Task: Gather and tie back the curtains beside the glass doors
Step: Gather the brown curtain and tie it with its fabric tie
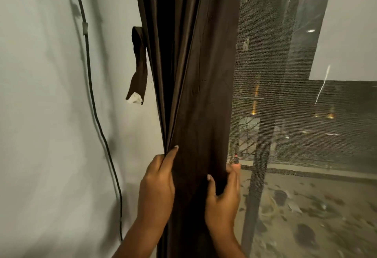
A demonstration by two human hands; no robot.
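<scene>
- Dark brown curtain [195,74] hangs bunched in vertical folds at centre frame, between the grey wall [40,94] on the left and the glass door [306,125] on the right.
- Left hand [157,184] holds the left edge of the bundle low down, fingers curled round the pleats, forefinger straight up along a fold.
- Right hand [223,194] grips the right edge at about the same height, thumb in front, fingers [234,173] wrapped behind the cloth.
- So both hands are closed on the curtain, squeezing it narrow; gathering looks mostly done, tying not yet.
- Tie-back strap [138,66], same brown cloth with a pale tip, dangles loose against the wall just left of the curtain, above the hands.
- Handling guess: fabric looks soft, limp, slightly shiny, so probably slick; folds likely slip out unless clamped firmly. Light to moderate weight.
- Best hold looks like mid-height round the whole bundle with one hand, freeing the other for the strap.
- Black cable [89,86] runs down the wall, clipped near the top, well left of the curtain.
- Dark mesh screen [263,64] sits just right of the curtain, in front of the glass.
- Through the door: dim outdoor ground with scattered debris, a railing, a few small lights; details blurry.
- Room lighting dim; no floor inside visible.
</scene>
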